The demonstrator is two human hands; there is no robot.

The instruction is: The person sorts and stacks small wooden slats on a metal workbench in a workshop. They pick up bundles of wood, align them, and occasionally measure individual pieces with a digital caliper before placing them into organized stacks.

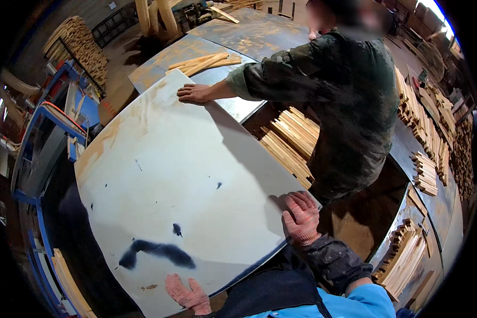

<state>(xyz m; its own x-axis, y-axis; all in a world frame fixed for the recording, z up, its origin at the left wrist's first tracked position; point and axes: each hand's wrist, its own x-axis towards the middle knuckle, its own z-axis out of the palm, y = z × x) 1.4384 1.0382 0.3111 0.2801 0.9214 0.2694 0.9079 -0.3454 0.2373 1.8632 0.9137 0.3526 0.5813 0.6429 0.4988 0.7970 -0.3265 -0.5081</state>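
A large white board (196, 169) with dark smudges and brownish stains spreads out in front of me. My left hand (188, 294), in a pinkish work glove, rests on the board's near edge with its fingers stretched and thumb apart. At the near right corner, my right hand (302, 217), gloved alike, lies on the board's top, fingers extended. Across from me, a co-worker's bare hand (194, 93) presses flat on the far corner. What supports the board from below is hidden.
The co-worker (350, 100), in a camouflage jacket, stands close at the right. Wooden strips (291, 135) are stacked beside the board. A blue machine frame (42, 153) stands at the left. Metal-topped tables (270, 32) lie beyond, with loose strips (204, 63). More strips (405, 259) are piled at the right.
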